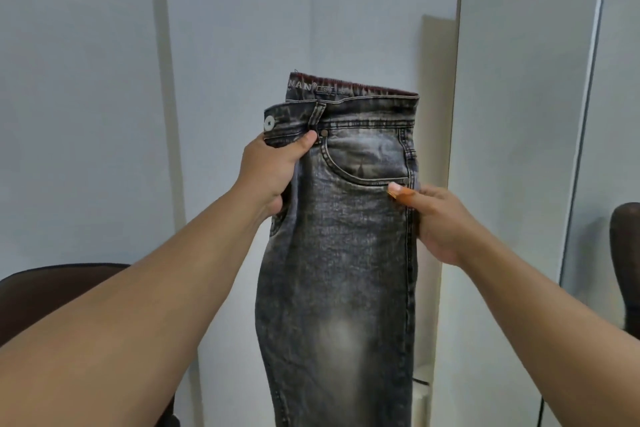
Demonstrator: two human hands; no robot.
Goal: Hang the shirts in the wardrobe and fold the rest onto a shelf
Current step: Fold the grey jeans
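The wardrobe door (519, 149) stands open at the right, and before it a pair of faded black jeans (339, 253) hangs in the air, doubled leg on leg. The left hand (273, 170) grips the fly edge below the waistband and the right hand (436, 222) pinches the outer seam. I'd say line the seams up before folding them down for the shelf.

a pale grey-blue wall (86, 80) fills the back of the room, crossed by a cream vertical strip (166, 114) left of centre. on the right a tall panel with a light frame (519, 114) leans or stands open, a cream surface (436, 80) just behind it. a dark brown chair back (52, 291) sits low at the left, and another dark chair (623, 253) shows at the right edge. the light is soft and even.
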